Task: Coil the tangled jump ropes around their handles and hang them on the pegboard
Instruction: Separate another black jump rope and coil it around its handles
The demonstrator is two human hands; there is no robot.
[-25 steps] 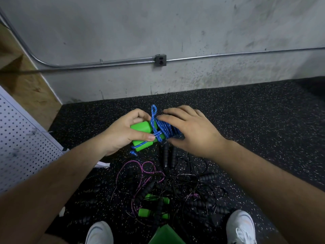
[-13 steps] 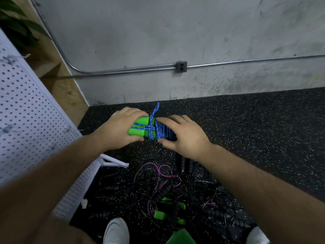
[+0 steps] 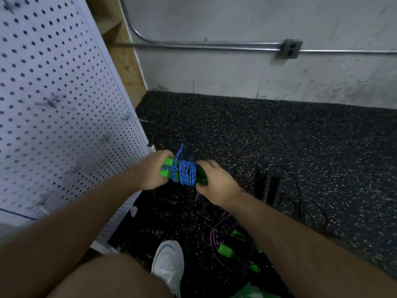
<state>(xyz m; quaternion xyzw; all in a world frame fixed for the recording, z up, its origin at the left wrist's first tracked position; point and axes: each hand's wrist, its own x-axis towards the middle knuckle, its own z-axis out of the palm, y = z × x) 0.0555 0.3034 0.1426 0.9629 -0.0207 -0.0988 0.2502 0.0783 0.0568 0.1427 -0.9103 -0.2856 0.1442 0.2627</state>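
Holding the bundle up between both hands, we've got the blue jump rope (image 3: 188,174) wound in tight turns round its green handles (image 3: 166,172), with a short tail of cord poking up from the wraps. Our left hand (image 3: 150,172) grips the end nearest the pegboard (image 3: 53,104), fingers curled round the foam. Our right hand (image 3: 214,183) clamps the far end, fingers over the top. The bundle hangs in the air above the speckled rubber floor (image 3: 279,147), just beside the board's lower edge.

By our reading, the coiling on this one is done and the hanging comes next. That calls for swinging the bundle left and up, then catching a wrap or that loose tail on a hook. The hooks are too blurred to tell which is free.

Plenty waits below: a tangled pile (image 3: 225,233) of purple and black cord beside our white shoe (image 3: 168,261).
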